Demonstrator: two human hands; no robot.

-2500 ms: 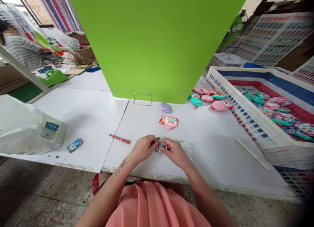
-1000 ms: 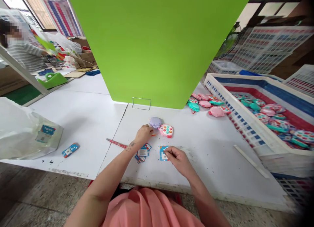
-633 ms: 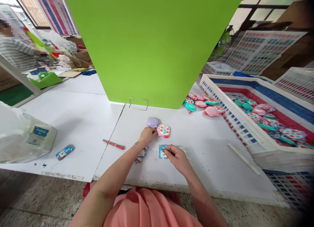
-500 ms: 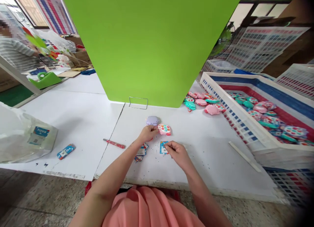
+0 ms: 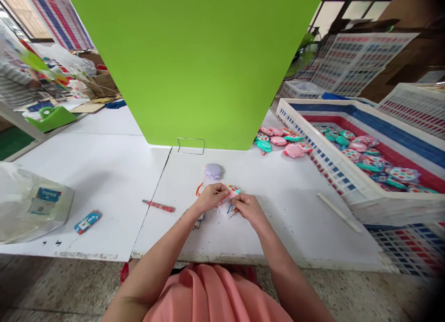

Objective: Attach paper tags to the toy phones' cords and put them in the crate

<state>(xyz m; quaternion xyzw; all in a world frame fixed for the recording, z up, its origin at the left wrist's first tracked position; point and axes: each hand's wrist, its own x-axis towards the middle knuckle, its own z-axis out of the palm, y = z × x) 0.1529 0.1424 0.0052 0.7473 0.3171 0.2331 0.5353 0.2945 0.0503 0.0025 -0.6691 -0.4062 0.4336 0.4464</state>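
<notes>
My left hand (image 5: 212,196) is closed at the near edge of a small pink toy (image 5: 234,189) with colourful dots, mostly covered by my fingers. An orange cord loop (image 5: 199,188) shows beside that hand. Almost touching it, my right hand (image 5: 248,207) pinches a small blue-and-white printed card (image 5: 230,210). Exactly how cord and card meet is hidden between the fingertips. Just beyond lies a purple toy (image 5: 213,171) with its back up. More printed cards (image 5: 199,221) lie partly under my left forearm.
A tall green board (image 5: 201,72) stands behind the hands, with a wire stand (image 5: 191,146) at its foot. Several toys (image 5: 278,141) lie beside a white crate (image 5: 365,206) of more. Leftward are a red patterned stick (image 5: 159,206), a card stack (image 5: 87,222) and a plastic bag (image 5: 31,211).
My left hand has drawn the pink toy nearer, and the right hand has lifted the card off the table to meet it. The orange cord now shows on the left.
</notes>
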